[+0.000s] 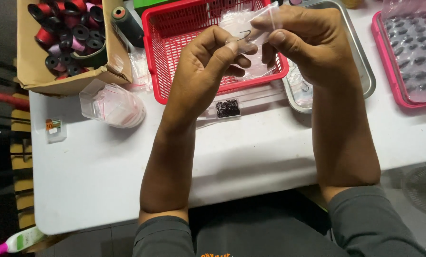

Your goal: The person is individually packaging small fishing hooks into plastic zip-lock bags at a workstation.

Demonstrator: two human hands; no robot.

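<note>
Fishhook (245,34), a small dark wire one, sits pinched at the fingertips of the left hand (205,71), just at the mouth of a small clear plastic bag (251,21) that the right hand (301,43) grasps between thumb and forefinger; both hands are closed, the left on the hook, the right on the bag. From the left fingertips the bag lies toward about two o'clock, touching or nearly touching them, and the hook's shank seems to run roughly along the nine-to-three line, its bend toward the left (it is too small to be sure of the point's direction). The left hand is the one on the hook; the right only steadies the bag, which hangs above the baskets rather than resting on anything. Going outward from the body: the bare near part of the white table (251,157), then a small clear box of dark hooks (228,108) just below the wrists at six o'clock from the grip, and a heap of empty clear bags (113,104) at eight o'clock. Beyond those, the red plastic basket (175,33) lies directly beneath the hands, a metal tray (360,57) sits at three o'clock under the right wrist, and a pink tray of dark oval pieces (413,52) lies farther right. Farthest off, at ten o'clock, a cardboard box of thread spools (67,38) holds red, black and lilac reels.
</note>
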